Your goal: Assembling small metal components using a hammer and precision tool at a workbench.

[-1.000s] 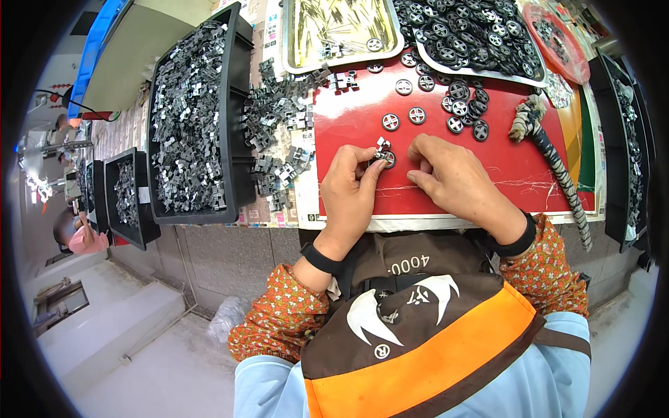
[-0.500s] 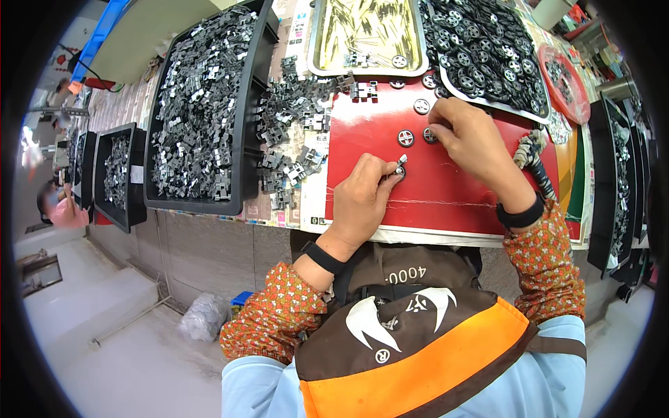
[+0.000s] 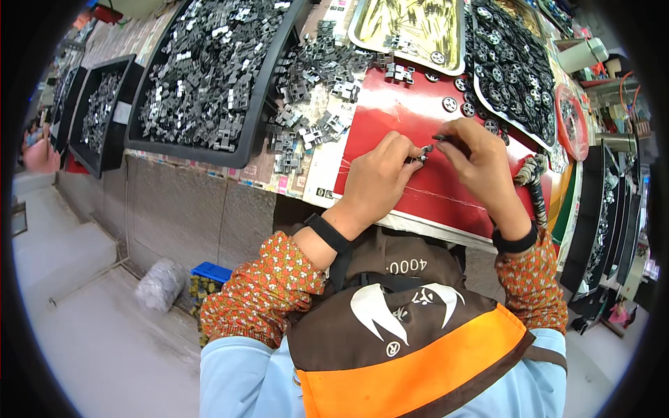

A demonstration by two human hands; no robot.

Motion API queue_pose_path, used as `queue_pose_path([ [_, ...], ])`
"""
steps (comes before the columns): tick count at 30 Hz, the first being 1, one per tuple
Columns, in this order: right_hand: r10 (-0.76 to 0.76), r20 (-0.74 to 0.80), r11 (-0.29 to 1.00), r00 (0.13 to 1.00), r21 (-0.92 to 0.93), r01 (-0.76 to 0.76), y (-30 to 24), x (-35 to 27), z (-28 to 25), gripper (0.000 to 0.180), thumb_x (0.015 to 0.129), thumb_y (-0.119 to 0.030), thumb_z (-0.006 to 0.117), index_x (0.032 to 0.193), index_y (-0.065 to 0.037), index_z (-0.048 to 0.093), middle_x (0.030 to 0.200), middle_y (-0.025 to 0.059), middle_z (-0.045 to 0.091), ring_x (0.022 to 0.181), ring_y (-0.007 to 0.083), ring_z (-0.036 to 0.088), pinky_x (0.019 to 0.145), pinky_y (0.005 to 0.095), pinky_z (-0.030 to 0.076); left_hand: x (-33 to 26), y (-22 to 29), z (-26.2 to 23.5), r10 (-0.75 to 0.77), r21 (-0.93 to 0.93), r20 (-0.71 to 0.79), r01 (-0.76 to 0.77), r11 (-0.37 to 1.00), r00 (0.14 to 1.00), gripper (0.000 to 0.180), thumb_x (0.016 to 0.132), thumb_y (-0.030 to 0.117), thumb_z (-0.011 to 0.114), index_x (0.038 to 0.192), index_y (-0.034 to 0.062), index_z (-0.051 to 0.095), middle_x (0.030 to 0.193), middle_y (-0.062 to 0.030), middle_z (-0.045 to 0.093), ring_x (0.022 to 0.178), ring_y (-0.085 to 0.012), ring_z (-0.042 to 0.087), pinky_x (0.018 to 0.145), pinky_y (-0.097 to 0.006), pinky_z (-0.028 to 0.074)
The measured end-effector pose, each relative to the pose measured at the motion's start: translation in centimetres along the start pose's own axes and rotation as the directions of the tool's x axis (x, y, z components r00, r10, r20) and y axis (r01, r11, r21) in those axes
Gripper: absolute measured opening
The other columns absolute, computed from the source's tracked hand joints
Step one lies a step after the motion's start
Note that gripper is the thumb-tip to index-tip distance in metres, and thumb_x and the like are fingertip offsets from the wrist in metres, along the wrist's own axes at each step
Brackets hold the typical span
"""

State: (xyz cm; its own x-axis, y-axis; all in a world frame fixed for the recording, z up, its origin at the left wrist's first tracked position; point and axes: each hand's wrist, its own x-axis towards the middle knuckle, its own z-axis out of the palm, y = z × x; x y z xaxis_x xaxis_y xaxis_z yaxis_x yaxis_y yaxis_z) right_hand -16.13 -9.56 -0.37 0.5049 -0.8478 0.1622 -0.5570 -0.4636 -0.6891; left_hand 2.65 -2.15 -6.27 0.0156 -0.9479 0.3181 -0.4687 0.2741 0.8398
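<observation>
Left hand (image 3: 380, 177): thumb and forefinger pinching a small metallic-and-black part (image 3: 423, 154) over red board (image 3: 397, 111). Right hand (image 3: 481, 164): pinching a dark disc (image 3: 440, 138) just beside it; fingertip grips presumably leave both exposed. Wheel tray (image 3: 517, 127): beyond, seemingly for reach.

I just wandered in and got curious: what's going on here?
A person works bare-handed over a red board. The left grip pinches a small silvery part; just beside it, the right grip holds a dark piece, perhaps a wheel edge-on. Loose wheels lie farther up the board, near a tray heaped with more. A bin of metal clips stands to the left.
</observation>
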Motion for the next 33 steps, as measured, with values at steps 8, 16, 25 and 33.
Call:
queue_pose_path([
  [8, -0.012, -0.033, 0.998, 0.999, -0.061, 0.01, -1.8, -2.7, 1.9, 0.017, 0.09, 0.004, 0.073, 0.106, 0.0, 0.07, 0.092, 0.0155, 0.071, 0.079, 0.0305, 0.072, 0.07, 0.0361, 0.055, -0.3, -0.5, 0.4, 0.003, -0.023, -0.011, -0.003, 1.0, 1.0, 0.014, 0.091, 0.007, 0.075, 0.101, 0.0057, 0.065, 0.094, -0.0099, 0.066, 0.082, -0.0316, 0.069, 0.067, -0.041, 0.054],
  [16, 0.051, -0.08, 0.998, 0.995, -0.024, -0.053, -1.5, -3.5, 2.6, 0.019, 0.092, 0.004, 0.072, 0.11, -0.001, 0.073, 0.096, 0.0147, 0.074, 0.081, 0.0285, 0.074, 0.071, 0.0343, 0.056, -0.5, -0.7, 0.6, 0.03, -0.042, -0.045, -0.032, 0.999, 0.999, 0.015, 0.091, 0.007, 0.073, 0.102, 0.0071, 0.062, 0.095, -0.0089, 0.065, 0.083, -0.033, 0.068, 0.067, -0.043, 0.054],
  [25, -0.375, 0.076, 0.682, 0.924, -0.653, 0.33, -2.0, -4.3, 2.7, 0.032, 0.092, 0.003, 0.068, 0.124, 0.005, 0.069, 0.101, 0.0169, 0.073, 0.082, 0.0259, 0.074, 0.065, 0.0338, 0.06, -0.6, -1.0, 0.6, 0.035, -0.012, -0.025, -0.035, 0.999, 0.999, 0.017, 0.091, 0.008, 0.073, 0.103, 0.0084, 0.06, 0.097, -0.0078, 0.065, 0.083, -0.0326, 0.069, 0.065, -0.044, 0.054],
  [33, -0.443, 0.25, 0.358, 0.861, -0.831, 0.426, -2.6, -4.7, 3.2, 0.035, 0.094, 0.0, 0.064, 0.125, 0.016, 0.064, 0.102, 0.0202, 0.072, 0.083, 0.0255, 0.074, 0.068, 0.0312, 0.062, -0.6, -0.9, 0.7, 0.05, 0.047, 0.02, -0.051, 0.998, 0.999, 0.019, 0.091, 0.006, 0.073, 0.104, 0.0063, 0.059, 0.098, -0.0082, 0.064, 0.084, -0.0329, 0.069, 0.066, -0.043, 0.056],
])
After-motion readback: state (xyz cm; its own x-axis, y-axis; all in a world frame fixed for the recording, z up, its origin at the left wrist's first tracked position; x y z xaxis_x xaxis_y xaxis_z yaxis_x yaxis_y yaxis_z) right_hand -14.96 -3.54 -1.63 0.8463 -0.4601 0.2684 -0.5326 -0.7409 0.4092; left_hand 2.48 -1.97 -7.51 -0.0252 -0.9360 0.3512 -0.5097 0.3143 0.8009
